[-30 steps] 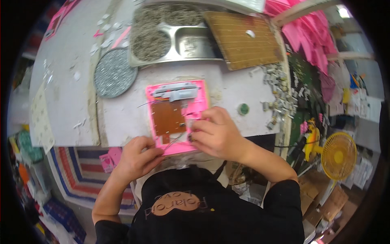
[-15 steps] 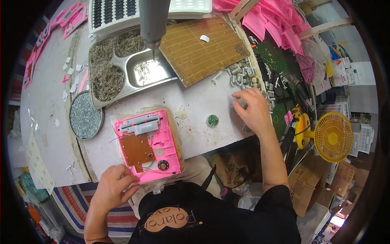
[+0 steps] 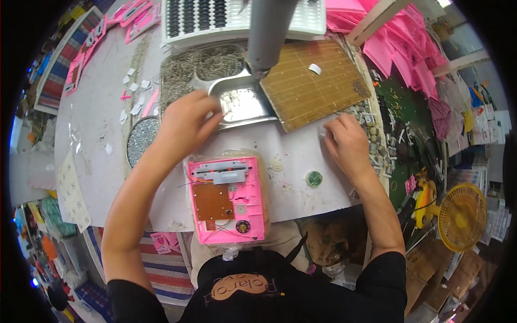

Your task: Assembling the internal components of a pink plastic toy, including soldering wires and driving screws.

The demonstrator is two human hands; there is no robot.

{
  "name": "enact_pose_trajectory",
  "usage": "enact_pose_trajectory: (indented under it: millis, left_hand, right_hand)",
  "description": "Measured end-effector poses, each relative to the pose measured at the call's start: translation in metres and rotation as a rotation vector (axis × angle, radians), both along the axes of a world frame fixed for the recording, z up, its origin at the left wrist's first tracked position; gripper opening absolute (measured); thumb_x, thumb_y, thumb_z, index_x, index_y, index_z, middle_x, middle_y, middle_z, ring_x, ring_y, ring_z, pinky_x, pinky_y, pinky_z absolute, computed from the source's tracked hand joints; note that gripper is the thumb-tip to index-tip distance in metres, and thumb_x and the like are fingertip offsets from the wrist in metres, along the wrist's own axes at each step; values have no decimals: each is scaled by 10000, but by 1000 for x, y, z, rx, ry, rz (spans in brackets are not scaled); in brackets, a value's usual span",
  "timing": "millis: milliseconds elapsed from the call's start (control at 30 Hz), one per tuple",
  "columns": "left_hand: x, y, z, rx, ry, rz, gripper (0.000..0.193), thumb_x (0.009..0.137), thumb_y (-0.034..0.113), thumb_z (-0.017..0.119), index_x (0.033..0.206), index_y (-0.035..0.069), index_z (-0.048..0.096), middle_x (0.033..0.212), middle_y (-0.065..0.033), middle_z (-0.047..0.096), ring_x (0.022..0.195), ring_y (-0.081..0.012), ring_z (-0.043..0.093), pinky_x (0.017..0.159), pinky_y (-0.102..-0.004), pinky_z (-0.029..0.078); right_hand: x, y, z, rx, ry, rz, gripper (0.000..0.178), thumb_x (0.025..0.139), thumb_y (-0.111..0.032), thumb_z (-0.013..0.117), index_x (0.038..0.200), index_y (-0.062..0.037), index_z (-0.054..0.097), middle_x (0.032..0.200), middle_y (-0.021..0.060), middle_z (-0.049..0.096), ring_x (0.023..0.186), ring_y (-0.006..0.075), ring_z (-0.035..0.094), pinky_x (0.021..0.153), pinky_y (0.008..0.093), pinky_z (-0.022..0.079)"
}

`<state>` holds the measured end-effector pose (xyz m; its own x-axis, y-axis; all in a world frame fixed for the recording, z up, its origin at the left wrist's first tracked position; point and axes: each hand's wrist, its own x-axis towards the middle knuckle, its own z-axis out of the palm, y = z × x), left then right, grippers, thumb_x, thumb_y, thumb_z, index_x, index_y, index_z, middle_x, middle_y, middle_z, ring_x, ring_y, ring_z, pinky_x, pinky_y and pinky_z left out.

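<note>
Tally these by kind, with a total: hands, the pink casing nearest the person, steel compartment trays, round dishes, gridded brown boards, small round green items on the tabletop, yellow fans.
Left hand and right hand: 2
Pink casing: 1
Steel compartment tray: 1
Round dish: 1
Gridded brown board: 1
Small round green item: 1
Yellow fan: 1
Total: 8

Casing [image 3: 259, 210] at table [image 3: 291, 194] edge, tray [image 3: 249, 124] behind, dish [image 3: 128, 145] left, fan [image 3: 462, 218] far right.

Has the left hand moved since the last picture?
Yes: the left hand moved from the near left corner of the pink casing forward toward the metal tray.
</note>
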<state>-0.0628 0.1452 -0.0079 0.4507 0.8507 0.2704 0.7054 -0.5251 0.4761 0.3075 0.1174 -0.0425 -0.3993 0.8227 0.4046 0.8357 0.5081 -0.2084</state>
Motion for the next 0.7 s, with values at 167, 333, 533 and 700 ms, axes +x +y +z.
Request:
enact_pose_trajectory:
  millis: [167,333,533,700]
  left_hand:
    - [54,62,-26,-12,405,71,138,894,171,683,937,48,728,935,-140,689,938,-352,698,822,-466,566]
    - [60,60,-18,-20,335,50,162,853,155,712,953,27,715,936,-139,708,905,-355,706,809,-466,567]
    - [35,27,8,-172,-263,41,188,909,147,763,988,-2,679,832,-49,681,757,-126,658,690,-295,539]
    - [27,-65,42,-698,-812,112,155,937,84,742,1037,-15,676,871,-22,706,720,-62,649,624,-229,534]
  right_hand:
    - [-5,-35,34,-322,212,-179,312,807,-8,650,1113,-20,706,868,133,661,679,275,629,653,385,522]
    - [11,-70,41,-383,419,-192,270,838,22,679,1105,-13,693,810,35,631,646,89,536,591,249,428]
    - [-20,-68,47,-643,964,-110,259,862,14,784,1092,-1,667,889,-14,640,773,55,582,721,230,533]
    - [-69,-83,73,-597,977,206,306,853,41,781,1141,31,678,1048,57,709,939,106,689,871,261,582]
